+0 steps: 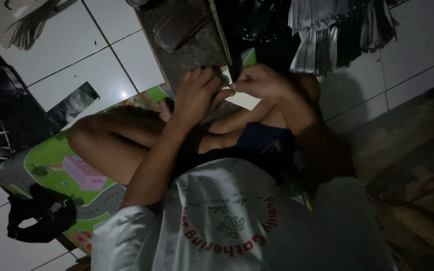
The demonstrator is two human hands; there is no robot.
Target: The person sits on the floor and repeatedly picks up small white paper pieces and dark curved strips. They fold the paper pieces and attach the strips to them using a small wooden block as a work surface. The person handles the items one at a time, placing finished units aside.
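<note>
A white paper piece (242,99) lies pinched between the fingers of both hands, just off the near edge of the dark board (192,50) on the tiled floor (76,45). The left hand (194,95) curls clenched over it; the right hand (259,83) grips its edge, wrist bent inward.

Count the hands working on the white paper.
2: the left hand and the right hand meet over the white paper, fingers pinching it. None else visible.
</note>
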